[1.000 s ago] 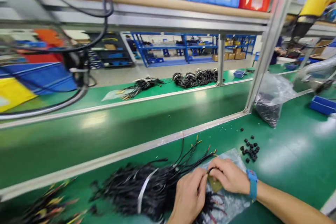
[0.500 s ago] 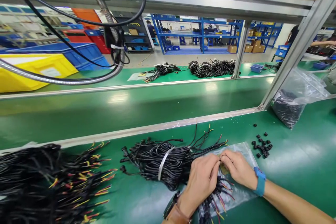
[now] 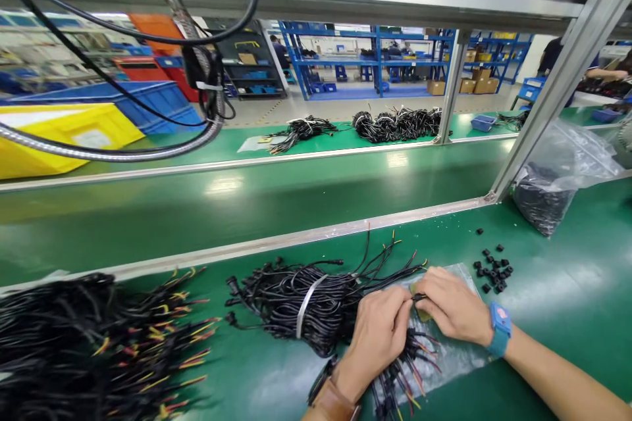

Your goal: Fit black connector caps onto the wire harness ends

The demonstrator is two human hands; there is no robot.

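Observation:
My left hand (image 3: 381, 325), a brown strap at its wrist, pinches a thin black cable (image 3: 419, 297) between thumb and forefinger. My right hand (image 3: 453, 302), with a blue band at the wrist, grips the same cable close by; its fingertips are partly hidden. Left of my hands lies a bundle of black cables (image 3: 281, 296) tied with a white band. Below them, more cable ends with red and yellow wires (image 3: 409, 368) rest on a clear plastic bag (image 3: 457, 362). A small yellowish piece (image 3: 422, 313) shows beneath my right fingers.
Loose black cables with bare coloured ends (image 3: 99, 342) are heaped at left. Several small black parts (image 3: 495, 270) lie at right, near a filled plastic bag (image 3: 543, 197) by a slanted metal post (image 3: 540, 95). A hose (image 3: 148, 155) hangs at upper left.
My right hand has shifted slightly up and right, its wrist turning; a little more black cable shows between the hands. My left hand stays nearly in place. The view has shifted slightly.

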